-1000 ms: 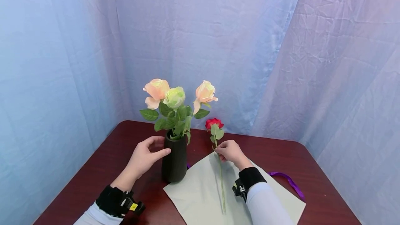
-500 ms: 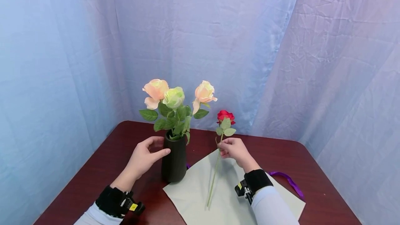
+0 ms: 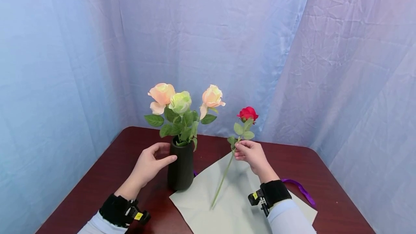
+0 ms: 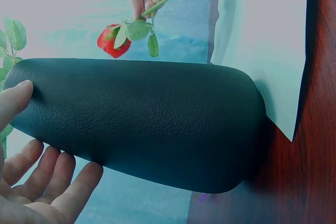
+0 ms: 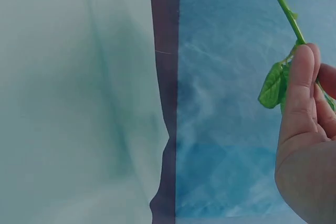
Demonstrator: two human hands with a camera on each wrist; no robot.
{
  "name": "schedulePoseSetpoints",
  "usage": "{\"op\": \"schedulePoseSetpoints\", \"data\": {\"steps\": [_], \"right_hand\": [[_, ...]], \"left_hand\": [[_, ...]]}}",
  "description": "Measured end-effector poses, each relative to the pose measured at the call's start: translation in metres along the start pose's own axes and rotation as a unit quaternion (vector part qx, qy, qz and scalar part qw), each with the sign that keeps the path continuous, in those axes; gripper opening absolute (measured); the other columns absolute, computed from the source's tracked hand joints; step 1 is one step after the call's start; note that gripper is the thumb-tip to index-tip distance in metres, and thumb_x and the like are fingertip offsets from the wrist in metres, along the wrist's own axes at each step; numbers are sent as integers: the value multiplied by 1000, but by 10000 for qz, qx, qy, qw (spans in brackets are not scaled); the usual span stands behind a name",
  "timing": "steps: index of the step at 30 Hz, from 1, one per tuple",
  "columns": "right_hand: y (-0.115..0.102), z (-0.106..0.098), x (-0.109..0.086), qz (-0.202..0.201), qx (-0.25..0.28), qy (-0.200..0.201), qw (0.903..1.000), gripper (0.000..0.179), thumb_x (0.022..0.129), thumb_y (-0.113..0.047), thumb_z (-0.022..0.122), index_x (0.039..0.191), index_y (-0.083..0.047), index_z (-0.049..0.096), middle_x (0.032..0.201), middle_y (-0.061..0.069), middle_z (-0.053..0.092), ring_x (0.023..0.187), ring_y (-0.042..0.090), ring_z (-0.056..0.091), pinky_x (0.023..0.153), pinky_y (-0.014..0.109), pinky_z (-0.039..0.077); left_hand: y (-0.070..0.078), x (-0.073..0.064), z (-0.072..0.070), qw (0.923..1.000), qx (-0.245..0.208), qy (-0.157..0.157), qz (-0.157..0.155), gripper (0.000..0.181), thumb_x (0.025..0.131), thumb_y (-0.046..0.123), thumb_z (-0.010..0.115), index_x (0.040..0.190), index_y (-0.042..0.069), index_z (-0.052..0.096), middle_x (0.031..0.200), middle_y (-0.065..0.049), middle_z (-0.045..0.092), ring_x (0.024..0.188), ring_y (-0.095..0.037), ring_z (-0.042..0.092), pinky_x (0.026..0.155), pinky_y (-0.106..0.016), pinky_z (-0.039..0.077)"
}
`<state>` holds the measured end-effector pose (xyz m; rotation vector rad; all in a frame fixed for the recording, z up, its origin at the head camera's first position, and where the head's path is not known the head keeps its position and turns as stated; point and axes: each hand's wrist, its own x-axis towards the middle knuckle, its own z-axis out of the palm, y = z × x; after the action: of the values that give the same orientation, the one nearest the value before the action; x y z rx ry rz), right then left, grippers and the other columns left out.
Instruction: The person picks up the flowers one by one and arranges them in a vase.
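Note:
In the head view a black vase [image 3: 180, 169] stands upright on the table, at the left corner of a pale paper sheet [image 3: 240, 198]. Two peach roses [image 3: 161, 94] and a pale green rose [image 3: 180, 102] rise from it. My left hand [image 3: 147, 165] holds the vase near its top, thumb on one side and fingertips along the other, as the left wrist view shows. My right hand [image 3: 254, 155] pinches a red rose [image 3: 248, 113] by its stem, just below the leaves. Its bloom points up and away; the stem slants down toward the paper.
A purple ribbon [image 3: 300, 190] sticks out from under the paper on the right, and a bit of purple shows behind the vase. The dark red wooden table [image 3: 130, 151] is backed by pale blue-purple curtains [image 3: 208, 39].
My right hand has moved right with the red rose and raised it; its stem has swung so the lower end lies further left. My left hand and the vase have stayed in place.

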<state>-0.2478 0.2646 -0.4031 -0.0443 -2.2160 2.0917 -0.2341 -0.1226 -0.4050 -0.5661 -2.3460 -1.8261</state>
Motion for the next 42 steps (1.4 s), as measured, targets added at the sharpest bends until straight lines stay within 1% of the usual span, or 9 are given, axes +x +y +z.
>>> {"op": "schedulePoseSetpoints", "data": {"steps": [4,7,10,14,16,20,28,36,42], "right_hand": [[-2,-4,-2,-7,323,212,9993,36,97,-15,72,118,12,61,86,12,70,72,18,71,71,35,61],[-4,-6,-5,-93,594,354,9976,34,97,-14,73,116,12,61,85,12,69,71,18,72,71,35,61],[-9,-7,-10,-237,895,471,9946,30,97,-13,72,113,10,64,83,11,70,70,18,72,71,34,61],[-16,-8,-15,-386,1220,567,9902,20,97,-13,73,106,4,68,82,10,71,71,18,73,73,35,61],[-19,-8,-17,-444,1339,597,9882,16,96,-13,73,103,1,70,83,9,71,73,18,73,74,35,61],[-26,-10,-21,-559,1550,645,9842,13,96,-14,73,100,-2,71,82,8,71,74,18,73,75,36,61],[-37,-19,-28,-736,1940,721,9756,20,96,-15,73,107,2,69,83,8,71,75,18,73,74,33,61],[-49,-26,-35,-1012,2327,848,9636,10,96,-11,72,100,-2,71,84,9,72,75,20,74,75,33,60],[-57,-28,-38,-1136,2525,944,9562,9,96,-10,72,99,-2,71,84,10,72,76,20,74,76,34,60]], "left_hand": [[0,0,0,10000,-16,12,0,51,88,27,83,132,9,63,122,-8,68,110,-26,64,82,-34,57],[-1,0,0,10000,9,20,-9,51,88,27,83,132,9,63,122,-8,68,110,-26,64,83,-34,57],[-1,1,0,10000,15,19,-1,51,88,28,83,132,9,63,122,-8,68,111,-26,64,83,-34,57],[-1,1,0,10000,-3,16,37,52,88,30,83,132,9,64,122,-8,68,110,-26,64,83,-34,57],[-1,1,-1,10000,13,16,37,51,88,31,83,131,10,64,121,-8,68,109,-26,65,83,-34,57],[-3,2,-1,10000,57,24,2,51,87,32,84,129,11,65,119,-7,69,108,-26,65,83,-35,58],[-3,3,0,10000,52,36,-55,51,87,33,84,129,13,65,119,-5,69,109,-26,65,83,-35,58],[-3,2,0,9999,67,54,-92,50,87,33,84,129,13,65,119,-5,69,109,-25,65,83,-35,58],[-4,2,0,9999,161,31,-52,51,87,33,83,130,12,65,118,-6,69,108,-25,65,83,-35,58]]}}
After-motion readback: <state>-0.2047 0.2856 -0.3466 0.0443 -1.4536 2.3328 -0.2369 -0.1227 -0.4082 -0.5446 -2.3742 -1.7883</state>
